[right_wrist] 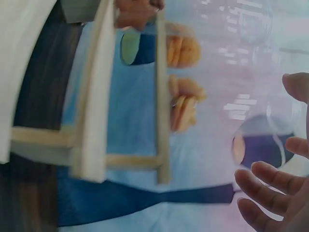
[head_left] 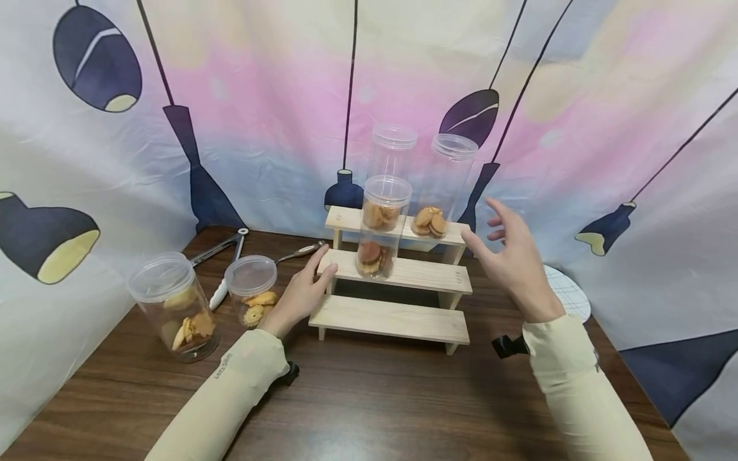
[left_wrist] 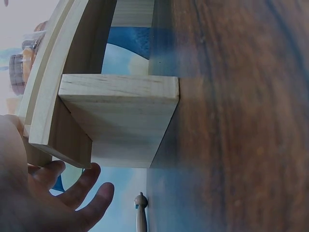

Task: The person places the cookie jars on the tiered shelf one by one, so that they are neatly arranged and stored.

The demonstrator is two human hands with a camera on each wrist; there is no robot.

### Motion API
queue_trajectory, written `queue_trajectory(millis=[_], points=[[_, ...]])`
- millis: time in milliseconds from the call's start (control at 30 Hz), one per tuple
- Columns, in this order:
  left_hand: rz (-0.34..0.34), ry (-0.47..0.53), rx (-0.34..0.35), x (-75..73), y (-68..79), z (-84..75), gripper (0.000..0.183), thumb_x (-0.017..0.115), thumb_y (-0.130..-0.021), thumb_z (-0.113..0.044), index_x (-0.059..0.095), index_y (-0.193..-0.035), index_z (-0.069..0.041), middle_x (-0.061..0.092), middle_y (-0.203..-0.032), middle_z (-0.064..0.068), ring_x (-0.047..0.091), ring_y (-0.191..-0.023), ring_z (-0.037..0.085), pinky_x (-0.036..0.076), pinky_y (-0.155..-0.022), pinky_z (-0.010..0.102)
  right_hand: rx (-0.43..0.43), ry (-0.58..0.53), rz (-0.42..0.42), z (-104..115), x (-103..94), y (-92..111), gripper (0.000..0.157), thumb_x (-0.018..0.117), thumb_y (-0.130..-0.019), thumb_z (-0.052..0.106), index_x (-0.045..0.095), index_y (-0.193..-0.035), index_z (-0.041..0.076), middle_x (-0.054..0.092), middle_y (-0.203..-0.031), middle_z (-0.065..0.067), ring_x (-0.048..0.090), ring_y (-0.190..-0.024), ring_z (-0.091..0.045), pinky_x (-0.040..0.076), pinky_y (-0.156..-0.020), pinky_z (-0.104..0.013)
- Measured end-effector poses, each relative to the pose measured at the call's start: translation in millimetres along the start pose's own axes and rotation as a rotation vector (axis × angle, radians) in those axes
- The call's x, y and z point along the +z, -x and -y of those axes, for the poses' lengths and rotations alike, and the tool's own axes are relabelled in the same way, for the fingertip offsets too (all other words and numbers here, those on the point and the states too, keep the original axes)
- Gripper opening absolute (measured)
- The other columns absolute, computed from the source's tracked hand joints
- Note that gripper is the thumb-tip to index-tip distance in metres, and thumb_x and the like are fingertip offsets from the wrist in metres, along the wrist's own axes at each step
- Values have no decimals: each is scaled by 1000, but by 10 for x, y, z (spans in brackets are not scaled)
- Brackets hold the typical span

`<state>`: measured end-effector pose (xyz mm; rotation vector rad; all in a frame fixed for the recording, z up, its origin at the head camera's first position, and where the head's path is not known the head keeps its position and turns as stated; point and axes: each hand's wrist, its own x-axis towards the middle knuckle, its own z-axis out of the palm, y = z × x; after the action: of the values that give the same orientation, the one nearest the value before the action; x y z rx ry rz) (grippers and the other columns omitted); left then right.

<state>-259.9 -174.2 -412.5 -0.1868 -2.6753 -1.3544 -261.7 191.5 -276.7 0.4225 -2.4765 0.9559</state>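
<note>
I have the person's left grip [head_left: 300, 291] at the left end of the middle step of a pale wooden three-step rack [head_left: 398, 315], thumb and index finger touching that end while the other fingers spread loosely beneath the plank in the left wrist view; I cannot tell how hard it presses. My right grip [head_left: 510, 256] is wide and holds nothing, its fingers apart in the air just beside a clear lidded jar [head_left: 452, 179] at the right of the top step, with round tan cookies at its bottom. I see a second top-step jar [head_left: 393, 153] to the left of that one, partly behind the front jar [head_left: 377, 240] on the middle step, which has reddish and pale cookies in it. The rack stands on a brown wooden surface [head_left: 375, 397]. To its left I make out a tall cookie jar [head_left: 173, 314], a shorter cookie jar [head_left: 252, 291] near the left wrist, white-tipped tongs [head_left: 219, 294] behind them and a slim-handled utensil [head_left: 305, 251]. Beyond the right forearm lies a round white grid-patterned piece [head_left: 569, 291], partly hidden, and a lamp-printed cloth [head_left: 277, 128] hangs behind everything.
</note>
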Motion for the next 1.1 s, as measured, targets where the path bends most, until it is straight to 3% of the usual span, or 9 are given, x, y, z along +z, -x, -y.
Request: queue_trajectory(millis=[200,400,667,933,1100], points=[[-13,0,-13,-18,17,4,69,35,-98,-68,16,-159,-41,28,-162,11,36,-142,42,31,-111,62,61,-71,4,-307,112,207,77,61,-96,49,26,-159,23,54,-128,-22,60,-103,-37,49,-87,-54],[-14,11,0,-4,13,0,69,35,-99,-68,16,-159,-41,28,-162,12,37,-141,43,32,-111,62,199,-105,61,-571,324,370,82,56,-98,53,17,-160,17,54,-124,-21,58,-105,-34,46,-88,-48],[-18,8,-5,34,15,-5,68,37,-99,-67,18,-158,-42,31,-160,13,39,-140,42,33,-111,62,347,-119,125,-754,602,472,79,45,-99,60,16,-161,20,56,-129,-22,56,-117,-39,47,-93,-55],[-10,0,-16,20,8,-9,68,36,-98,-69,17,-158,-43,31,-161,12,38,-141,42,32,-111,62,328,-165,122,-857,773,517,70,45,-100,59,27,-158,24,64,-110,-16,63,-98,-32,47,-82,-43],[-9,-5,-19,16,6,-17,68,35,-98,-69,16,-158,-44,31,-161,13,38,-141,42,32,-110,62,305,-210,119,-902,829,539,68,51,-99,58,33,-156,26,60,-102,-11,61,-96,-28,44,-82,-40]])
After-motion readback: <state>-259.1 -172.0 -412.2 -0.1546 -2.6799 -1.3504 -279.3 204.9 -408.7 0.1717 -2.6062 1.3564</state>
